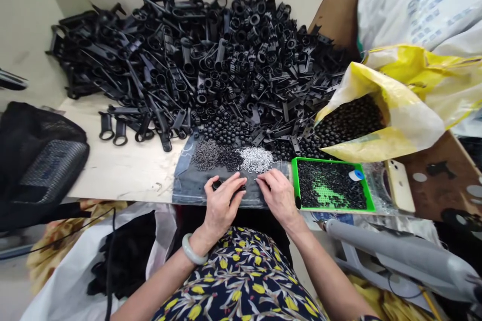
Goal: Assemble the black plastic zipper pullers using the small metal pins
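Observation:
My left hand (222, 205) is closed around a small black plastic part (217, 184), whose ring end shows between the fingers; most of it is covered. Close by on the right, my right hand (277, 195) has thumb and forefinger pinched together at the lower edge of a pile of small silvery pins (256, 159). A tiny pale bit shows at those fingertips, perhaps one pin. Both hands are over a dark denim cloth (188, 180). Beside the pins lie small black pieces (229, 159) and a heap of small grey-brown pieces (206, 154).
A large heap of black plastic parts (181, 60) covers the table's back. To the right are a green tray (295, 180) of small black pieces, a phone (400, 185) and a yellow-white bag (406, 120) of black balls. A black mesh bag (41, 160) sits left.

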`<state>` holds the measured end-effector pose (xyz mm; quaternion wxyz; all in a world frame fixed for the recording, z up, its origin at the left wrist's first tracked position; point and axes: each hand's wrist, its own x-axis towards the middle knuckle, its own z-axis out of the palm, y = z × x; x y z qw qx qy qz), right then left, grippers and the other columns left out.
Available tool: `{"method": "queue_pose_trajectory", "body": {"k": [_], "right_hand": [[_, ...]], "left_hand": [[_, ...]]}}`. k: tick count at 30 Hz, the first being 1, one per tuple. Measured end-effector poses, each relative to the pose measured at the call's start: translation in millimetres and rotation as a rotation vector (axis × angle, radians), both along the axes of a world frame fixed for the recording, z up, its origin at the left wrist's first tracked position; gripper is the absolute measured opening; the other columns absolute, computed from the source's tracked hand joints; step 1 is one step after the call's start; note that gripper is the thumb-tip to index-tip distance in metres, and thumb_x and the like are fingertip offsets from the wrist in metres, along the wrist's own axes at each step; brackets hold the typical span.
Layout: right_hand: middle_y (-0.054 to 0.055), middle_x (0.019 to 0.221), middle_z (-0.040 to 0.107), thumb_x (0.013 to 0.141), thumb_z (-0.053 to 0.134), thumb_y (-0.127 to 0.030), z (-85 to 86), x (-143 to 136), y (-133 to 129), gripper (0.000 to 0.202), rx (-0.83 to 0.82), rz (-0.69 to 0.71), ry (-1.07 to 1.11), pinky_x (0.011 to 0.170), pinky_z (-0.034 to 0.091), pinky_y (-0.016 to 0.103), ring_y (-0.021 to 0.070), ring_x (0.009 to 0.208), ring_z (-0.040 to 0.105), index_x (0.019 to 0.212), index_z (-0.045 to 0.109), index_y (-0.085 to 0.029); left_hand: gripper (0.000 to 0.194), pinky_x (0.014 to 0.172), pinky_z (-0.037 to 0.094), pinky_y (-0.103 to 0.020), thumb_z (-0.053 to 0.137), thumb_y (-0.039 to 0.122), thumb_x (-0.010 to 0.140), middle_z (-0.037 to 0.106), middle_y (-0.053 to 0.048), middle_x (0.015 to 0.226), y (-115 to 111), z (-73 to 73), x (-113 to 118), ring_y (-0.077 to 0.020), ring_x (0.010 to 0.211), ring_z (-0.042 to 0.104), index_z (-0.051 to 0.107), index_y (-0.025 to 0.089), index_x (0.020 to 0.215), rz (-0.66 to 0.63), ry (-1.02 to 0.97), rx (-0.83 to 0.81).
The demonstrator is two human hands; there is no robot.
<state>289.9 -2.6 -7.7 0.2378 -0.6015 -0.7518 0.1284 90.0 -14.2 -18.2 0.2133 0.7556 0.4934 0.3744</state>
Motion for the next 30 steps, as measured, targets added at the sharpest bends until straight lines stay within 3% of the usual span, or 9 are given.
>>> {"method": "queue_pose_trajectory", "body": {"k": [13, 23, 30], "right_hand": [[0.006, 0.088, 0.069, 0.106, 0.056, -0.033, -2.8, -5.1, 4.1, 0.024, 0.021, -0.002, -0.085, 0.076, 0.043, 0.033, 0.0201, 0.082, 0.062, 0.093, 0.071, -0.02], [0.007, 0.098, 0.071, 0.106, 0.054, -0.027, -1.9, -4.1, -3.3, 0.018, 0.005, 0.087, 0.196, 0.085, 0.053, 0.034, 0.0195, 0.091, 0.067, 0.105, 0.071, -0.021], [0.007, 0.098, 0.073, 0.104, 0.058, -0.027, 6.8, -10.7, -2.8, 0.014, 0.105, 0.111, 0.321, 0.079, 0.057, 0.032, 0.0182, 0.089, 0.069, 0.105, 0.07, -0.021]], "left_hand": [[0.014, 0.115, 0.028, -0.051, 0.068, 0.026, 0.097, 0.081, -0.003, 0.114, 1.9, 2.8, -1.2, -0.0242, 0.114, 0.074, 0.072, 0.026, 0.111, 0.048, -0.04, -0.124], [0.014, 0.114, 0.029, -0.05, 0.069, 0.031, 0.096, 0.081, -0.003, 0.115, 4.1, 6.3, -2.1, -0.0243, 0.112, 0.074, 0.074, 0.026, 0.109, 0.061, -0.02, -0.18], [0.014, 0.112, 0.031, -0.048, 0.07, 0.031, 0.096, 0.081, -0.002, 0.113, 3.9, 0.7, -0.9, -0.0221, 0.107, 0.075, 0.074, 0.027, 0.108, 0.093, -0.048, -0.147]]}}
